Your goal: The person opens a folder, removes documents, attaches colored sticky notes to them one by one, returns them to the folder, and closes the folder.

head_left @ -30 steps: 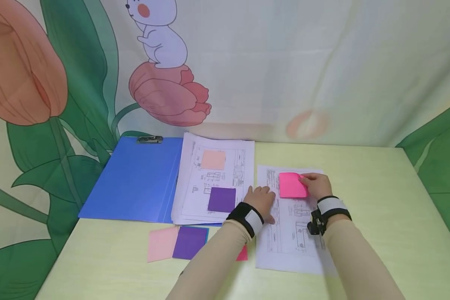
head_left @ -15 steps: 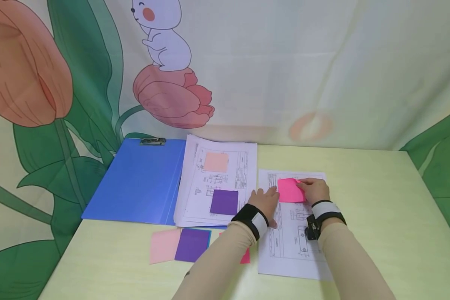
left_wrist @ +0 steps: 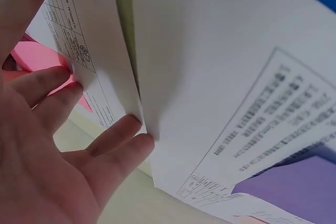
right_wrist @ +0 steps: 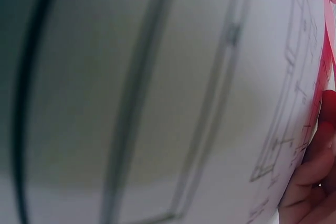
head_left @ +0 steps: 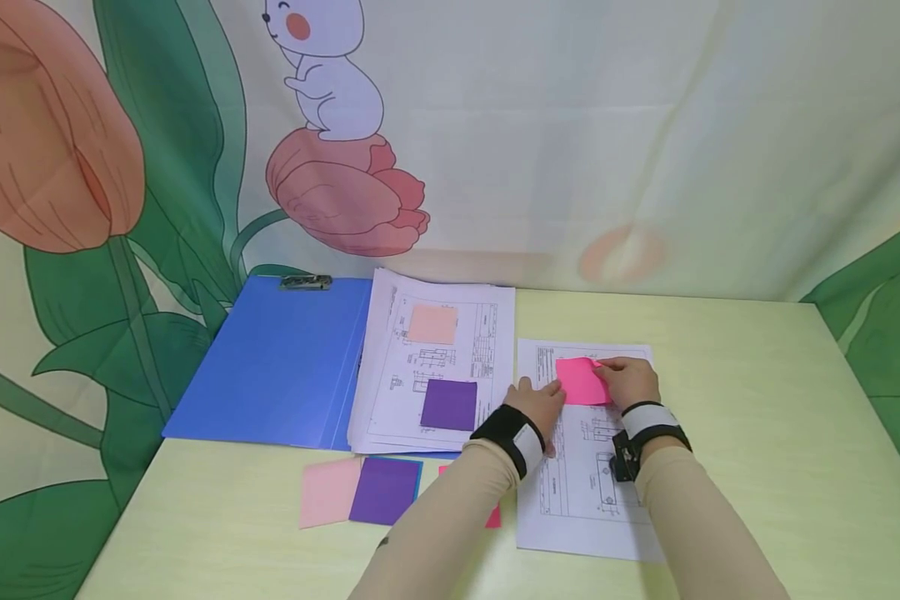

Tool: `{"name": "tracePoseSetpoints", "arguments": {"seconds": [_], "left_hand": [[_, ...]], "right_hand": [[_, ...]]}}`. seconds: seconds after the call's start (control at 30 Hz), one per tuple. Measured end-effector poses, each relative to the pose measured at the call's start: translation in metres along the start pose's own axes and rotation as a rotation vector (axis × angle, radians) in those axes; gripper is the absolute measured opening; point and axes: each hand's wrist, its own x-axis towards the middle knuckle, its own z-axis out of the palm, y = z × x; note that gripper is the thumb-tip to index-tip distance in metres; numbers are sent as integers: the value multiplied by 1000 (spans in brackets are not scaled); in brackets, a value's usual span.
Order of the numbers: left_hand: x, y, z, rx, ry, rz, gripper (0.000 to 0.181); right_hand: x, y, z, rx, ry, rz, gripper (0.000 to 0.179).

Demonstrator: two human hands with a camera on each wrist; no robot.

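A bright pink sticky note (head_left: 579,382) lies over the upper part of a printed drawing sheet (head_left: 570,525) on the right of the table. My right hand (head_left: 630,382) pinches the note's right side, which is slightly raised and creased. With fingers spread and extended, my left hand (head_left: 534,407) rests at the sheet's left edge. Its fingertips reach the note's left edge in the head view. Seen from the left wrist, two fingers (left_wrist: 65,95) overlap the pink note (left_wrist: 39,59). Only curled fingers (right_wrist: 310,182) of the right hand show at the border of the right wrist view.
Left of the sheet, an open blue folder (head_left: 270,358) with a metal clip holds a stack of drawings (head_left: 378,417). A peach note (head_left: 432,323) and a purple note (head_left: 448,405) lie on it. In front are a pink pad (head_left: 326,492) and a purple pad (head_left: 384,490); my left forearm partly covers another pink one (head_left: 493,517).
My left hand has shifted right, its fingertips coming to the note's left edge. The right hand keeps its pinch on the pink sticky note. The head view has shifted slightly.
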Motion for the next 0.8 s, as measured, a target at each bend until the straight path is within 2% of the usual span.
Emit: {"name": "tracePoseSetpoints", "arguments": {"seconds": [0.33, 0.8], "left_hand": [[1, 4, -3, 10, 14, -30, 90], [-1, 3, -5, 3, 56, -6, 91]], "right_hand": [[4, 1, 1, -32, -5, 4, 31], [2, -2, 1, -72, -5, -34, 30]]}}
